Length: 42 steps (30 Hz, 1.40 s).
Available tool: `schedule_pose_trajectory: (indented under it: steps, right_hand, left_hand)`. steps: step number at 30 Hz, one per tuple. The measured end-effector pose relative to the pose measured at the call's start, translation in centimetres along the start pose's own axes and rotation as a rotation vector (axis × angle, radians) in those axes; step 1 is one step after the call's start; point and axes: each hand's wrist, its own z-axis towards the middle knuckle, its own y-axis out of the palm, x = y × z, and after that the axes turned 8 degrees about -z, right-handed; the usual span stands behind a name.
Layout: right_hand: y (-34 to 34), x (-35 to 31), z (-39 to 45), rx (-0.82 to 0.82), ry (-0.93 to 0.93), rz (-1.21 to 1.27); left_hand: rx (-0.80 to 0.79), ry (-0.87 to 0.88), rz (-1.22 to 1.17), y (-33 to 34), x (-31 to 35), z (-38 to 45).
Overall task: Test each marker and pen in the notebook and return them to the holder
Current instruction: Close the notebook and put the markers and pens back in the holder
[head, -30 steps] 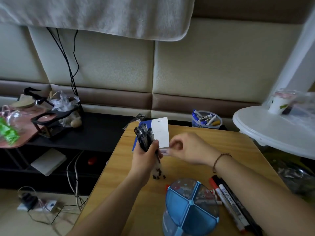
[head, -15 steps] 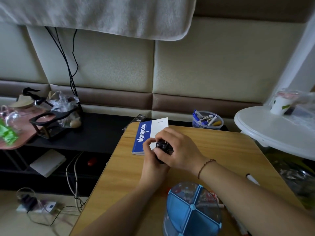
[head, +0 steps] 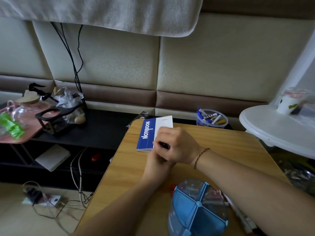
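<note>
Here, two bare hands together over a wooden table (head: 221, 145). Right hand (head: 177, 145) on top, fingers curled around dark pens (head: 164, 145), just over the near edge of a closed blue-and-white notebook (head: 150, 133) lying flat at the table's far left corner. Left hand (head: 156, 166) underneath, mostly hidden; grip impossible to tell. Closer in, a blue divided holder (head: 197, 210) standing on the table, with markers (head: 242, 217) lying beside it under the right forearm. Beyond the table, a clear tub of pens (head: 211, 119).
</note>
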Motion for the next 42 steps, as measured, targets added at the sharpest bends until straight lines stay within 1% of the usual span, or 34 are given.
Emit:
schedule_pose_trajectory:
  steps: [2,5,8,10,11,13,15,17,20,22,23,25,27,29,32,34,38,42]
  right_hand:
    - [-0.5,0.0,-0.1,0.06,0.061,0.02]
    - [-3.4,-0.5,0.6,0.163,0.088,0.003]
    - [-8.1,-1.6,1.6,0.273,0.099,0.004]
    - [-10.9,-2.6,1.7,0.324,0.112,0.016]
    - [-11.9,-3.0,1.6,0.352,0.131,0.028]
    - [-13.3,-4.0,1.2,0.425,0.183,0.041]
    - [-13.8,-4.8,0.7,0.486,0.256,0.081]
    - [-13.7,-5.5,0.4,0.526,0.38,0.178]
    - [-13.0,-6.2,-0.2,0.527,0.604,0.493]
    - [-12.6,-6.6,-0.7,0.506,0.658,0.677]
    - [-12.3,-6.7,-1.0,0.499,0.656,0.703]
    - [-11.7,-6.9,-1.4,0.504,0.637,0.694]
    - [-11.2,-7.0,-1.8,0.5,0.628,0.688]
    - [-11.1,-7.0,-2.0,0.493,0.647,0.707]
    - [-11.0,-6.4,-2.4,0.529,0.73,0.751]
    - [-10.8,-6.0,-2.7,0.55,0.787,0.748]
    - [-10.2,-5.3,-3.5,0.557,0.891,0.739]
    - [-10.6,-5.1,-4.0,0.505,0.834,0.644]
  left_hand:
    - [-0.052,-0.034,-0.066,-0.5,-0.3,0.4]
    - [-0.117,-0.09,-0.133,-1.0,1.8,0.9]
    - [-0.294,-0.088,-0.196,-1.6,5.3,1.5]
    - [-0.444,-0.075,-0.19,-1.6,7.9,1.4]
    - [-0.493,-0.055,-0.184,-1.4,9.2,1.2]
    - [-0.525,-0.042,-0.206,-0.7,10.8,0.9]
    - [-0.535,-0.082,-0.277,0.0,11.6,0.6]
    - [-0.531,-0.106,-0.311,0.4,12.1,0.3]
    - [-0.574,-0.11,-0.29,0.7,12.2,-0.4]
    - [-0.604,-0.147,-0.28,0.5,11.8,-1.0]
    - [-0.615,-0.168,-0.271,0.4,11.6,-1.2]
    - [-0.656,-0.2,-0.233,0.2,11.2,-1.5]
    - [-0.709,-0.194,-0.171,0.0,11.0,-1.6]
    - [-0.788,-0.23,-0.13,-0.7,10.7,-1.6]
    - [-0.896,-0.301,-0.208,-3.0,9.5,-2.2]
    - [-0.94,-0.33,-0.237,-4.2,8.5,-3.3]
    - [-0.923,-0.382,-0.263,-4.4,7.2,-5.1]
    - [-0.921,-0.439,-0.347,-4.5,7.9,-5.1]
